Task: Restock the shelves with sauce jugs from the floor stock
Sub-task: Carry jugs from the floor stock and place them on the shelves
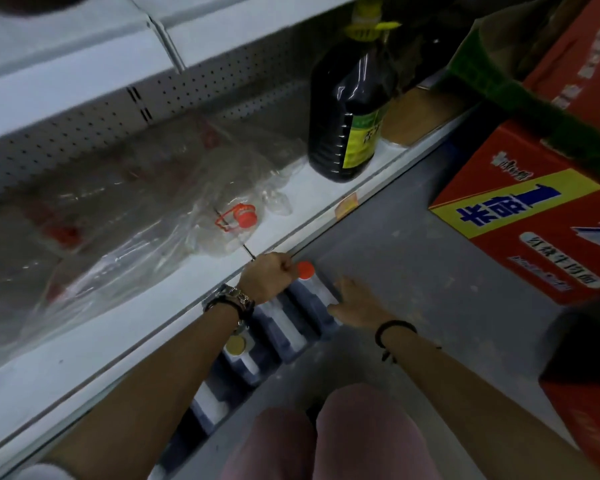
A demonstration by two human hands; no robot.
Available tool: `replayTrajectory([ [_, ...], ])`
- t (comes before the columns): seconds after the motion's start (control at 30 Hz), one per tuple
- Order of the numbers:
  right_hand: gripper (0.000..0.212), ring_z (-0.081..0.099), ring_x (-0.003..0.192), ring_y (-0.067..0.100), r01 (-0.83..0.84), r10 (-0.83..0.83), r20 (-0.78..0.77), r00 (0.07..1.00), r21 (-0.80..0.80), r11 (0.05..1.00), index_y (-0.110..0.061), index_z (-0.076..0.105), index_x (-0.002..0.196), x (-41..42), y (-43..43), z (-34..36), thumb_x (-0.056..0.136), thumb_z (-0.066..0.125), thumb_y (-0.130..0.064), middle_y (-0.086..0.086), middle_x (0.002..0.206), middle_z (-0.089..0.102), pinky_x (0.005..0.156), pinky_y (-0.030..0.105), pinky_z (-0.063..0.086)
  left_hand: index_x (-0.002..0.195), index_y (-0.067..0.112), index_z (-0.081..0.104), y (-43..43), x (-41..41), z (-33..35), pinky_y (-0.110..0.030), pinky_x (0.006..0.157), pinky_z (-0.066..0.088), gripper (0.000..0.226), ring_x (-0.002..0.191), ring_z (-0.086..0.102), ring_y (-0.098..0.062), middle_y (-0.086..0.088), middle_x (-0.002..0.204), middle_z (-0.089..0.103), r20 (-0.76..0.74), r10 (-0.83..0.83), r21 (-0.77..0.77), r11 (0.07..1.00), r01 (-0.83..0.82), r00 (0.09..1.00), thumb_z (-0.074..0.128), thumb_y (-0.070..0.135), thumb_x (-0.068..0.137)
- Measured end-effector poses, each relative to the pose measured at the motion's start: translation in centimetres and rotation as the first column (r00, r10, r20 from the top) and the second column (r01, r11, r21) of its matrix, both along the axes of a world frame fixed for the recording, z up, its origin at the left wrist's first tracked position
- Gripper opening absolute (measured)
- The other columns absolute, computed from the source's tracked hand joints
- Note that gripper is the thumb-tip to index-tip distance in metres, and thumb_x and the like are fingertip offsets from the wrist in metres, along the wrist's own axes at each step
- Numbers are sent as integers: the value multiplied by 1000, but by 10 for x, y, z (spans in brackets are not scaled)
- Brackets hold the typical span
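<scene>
The thin dark rod (243, 244) held in my left grip (269, 277) is too slim to identify. My left forearm (174, 368) and the shelf (174, 294) lip cover much of the floor jugs (283, 325), and the red carton (534, 237) runs off the right edge.

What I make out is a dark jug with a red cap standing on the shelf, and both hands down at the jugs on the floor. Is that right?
Nearly. The head view shows the dark jug standing on the shelf with a yellow cap, not a red one. The rest holds: the left hand and the right hand are both down at the jugs on the floor.
</scene>
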State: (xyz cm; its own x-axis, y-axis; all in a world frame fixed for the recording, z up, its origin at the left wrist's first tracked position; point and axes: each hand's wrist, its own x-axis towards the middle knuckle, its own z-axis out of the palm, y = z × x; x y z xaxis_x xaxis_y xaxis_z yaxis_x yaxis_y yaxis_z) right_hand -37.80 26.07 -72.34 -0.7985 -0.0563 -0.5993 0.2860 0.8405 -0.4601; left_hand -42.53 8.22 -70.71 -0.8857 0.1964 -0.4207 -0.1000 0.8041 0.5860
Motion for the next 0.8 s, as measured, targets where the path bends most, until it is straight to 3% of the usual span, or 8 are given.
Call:
replayTrajectory([
  [0.13,16,57,74,22,11,-7,40,999,-95,995,-22,47,78,-12,-11,-38,86,57,-31,0,75,52,62,25,41,56,22,41,0,-8,-34,-27,65,39,36,67,47,-19,6,57,45,-16,-23,0,1000,23,1000,59,21,86],
  [0.2,14,56,69,19,40,-31,65,997,-143,989,-20,47,79,-18,-13,-51,87,56,-27,3,74,56,59,22,41,55,23,41,0,-11,-45,-27,65,39,36,68,47,-20,7,58,44,-19,-17,-6,1000,17,1000,59,21,86],
  [0.3,16,59,72,25,126,-105,128,986,-172,977,-7,56,82,-23,-16,-65,86,56,-22,12,77,60,65,32,47,56,22,43,0,-15,-54,-25,64,35,35,68,48,-20,8,59,45,-16,13,-3,1000,-13,1000,57,24,88],
  [0.47,22,58,70,25,314,-318,6,948,-173,934,-18,50,61,-18,-22,-81,82,57,-24,6,69,58,63,32,44,69,20,51,-1,-11,-63,-26,65,38,23,72,53,-21,-1,73,56,-10,39,6,999,-39,999,52,28,90],
  [0.57,23,58,72,25,353,-365,-29,930,-201,914,-18,53,62,-18,-21,-85,83,59,-26,6,73,60,62,30,42,67,22,52,-5,-8,-67,-28,68,43,27,75,58,-22,-2,76,62,-30,56,-3,998,-56,998,51,32,92],
  [0.73,27,59,82,27,293,-307,-100,946,-133,947,-4,65,88,-27,-13,-71,88,57,-30,10,87,64,66,30,43,61,24,49,-8,-5,-62,-26,63,37,34,72,56,-22,2,69,58,-37,119,17,993,-119,992,46,32,94],
  [0.8,25,54,79,23,278,-293,-117,949,-129,952,-9,64,78,-29,-9,-55,88,57,-30,6,83,59,63,27,38,68,21,53,-9,-3,-57,-28,68,39,34,80,58,-25,-4,80,62,-55,148,26,989,-146,987,42,34,96],
])
